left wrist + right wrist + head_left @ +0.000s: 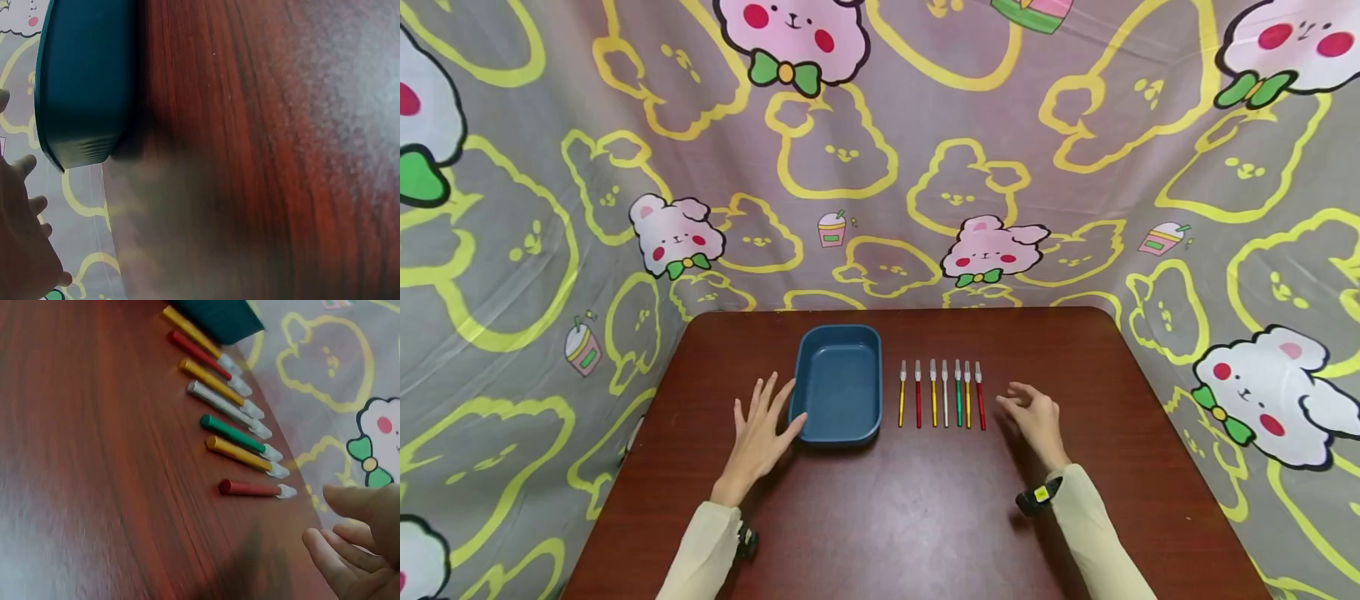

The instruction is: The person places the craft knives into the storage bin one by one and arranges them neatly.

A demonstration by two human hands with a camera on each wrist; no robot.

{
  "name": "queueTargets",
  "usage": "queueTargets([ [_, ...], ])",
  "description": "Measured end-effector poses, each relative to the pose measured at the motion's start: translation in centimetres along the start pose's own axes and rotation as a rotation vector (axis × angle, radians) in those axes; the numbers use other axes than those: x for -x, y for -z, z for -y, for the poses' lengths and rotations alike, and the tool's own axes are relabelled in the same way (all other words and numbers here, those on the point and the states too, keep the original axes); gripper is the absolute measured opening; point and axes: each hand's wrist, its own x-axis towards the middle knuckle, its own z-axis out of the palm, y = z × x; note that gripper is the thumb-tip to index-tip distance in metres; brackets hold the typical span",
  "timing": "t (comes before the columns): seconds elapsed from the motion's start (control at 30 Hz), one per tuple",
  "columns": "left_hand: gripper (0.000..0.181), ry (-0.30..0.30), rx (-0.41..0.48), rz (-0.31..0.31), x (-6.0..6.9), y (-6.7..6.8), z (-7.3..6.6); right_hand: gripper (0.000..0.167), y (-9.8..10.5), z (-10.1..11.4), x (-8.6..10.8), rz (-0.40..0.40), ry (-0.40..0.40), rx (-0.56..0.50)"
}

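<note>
A dark blue rectangular tray [837,392] stands on the table, with nothing in it. My left hand [763,433] is at its left side, fingers spread, thumb and a fingertip at the rim; contact is hard to tell. Right of the tray lie several slim pen-shaped tools with clear caps, probably craft knives, lined up in a row. Their handles are yellow, red, silver and green. Nearest my right hand [1036,421] is the red one [251,488] at the row's right end. That hand hovers just right of it, fingers loosely bent and holding nothing.
The brown wooden table [910,517] reaches toward me. Behind it and along both sides hangs a grey cloth [880,167] with cartoon prints. A dark strap device [1037,496] sits on my right wrist.
</note>
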Motion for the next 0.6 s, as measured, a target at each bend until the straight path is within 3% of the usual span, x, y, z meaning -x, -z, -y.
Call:
queueTargets([
  [0.3,0.073,-0.009,0.005,-0.001,0.1,-0.3,-0.1,0.038,-1.9,0.4,-0.5,0.011,-0.225,-0.133],
  [0.6,0.085,-0.019,0.005,0.008,0.2,-0.7,0.0,0.033,-3.6,0.7,-0.4,-0.039,-0.255,-0.085],
])
